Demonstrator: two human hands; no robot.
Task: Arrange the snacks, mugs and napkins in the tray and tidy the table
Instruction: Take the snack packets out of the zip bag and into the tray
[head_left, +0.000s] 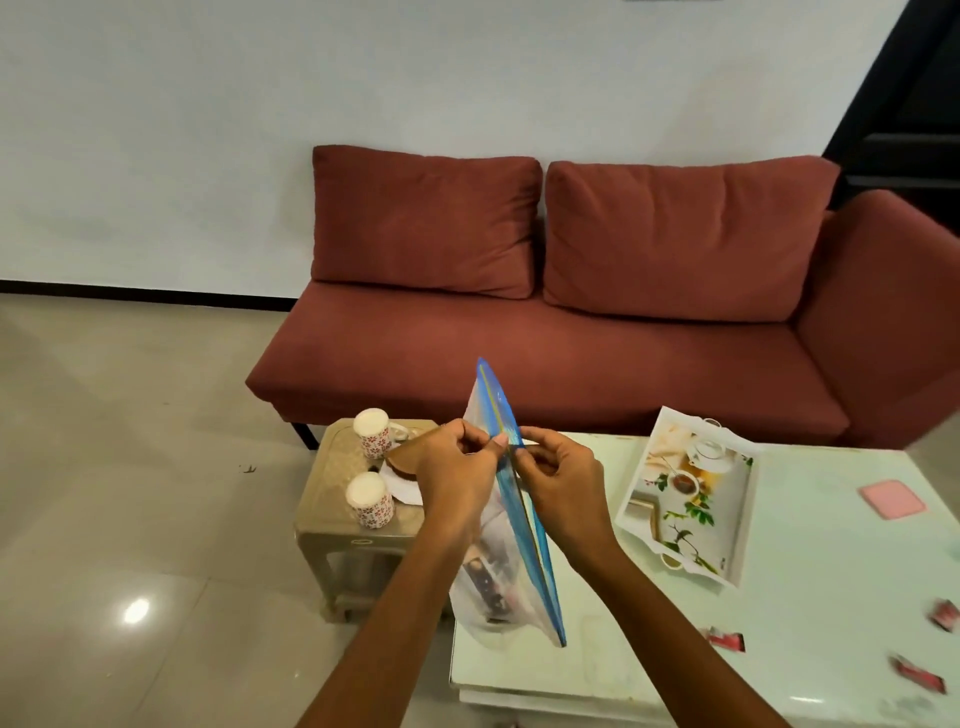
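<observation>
Patterned mugs stand on a stool left of the hands. Left hand and right hand pinch a clear snack bag's blue seal between them. Right of them, a tray and red packets lie on the pale table.

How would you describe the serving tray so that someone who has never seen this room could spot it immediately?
Start at the red sofa, then drop to the pale green table in front of it. The tray lies flat near the table's far edge, right of both hands. It is white-rimmed and printed with a teapot and green leaves, unlike the plain pink pad farther right.
</observation>
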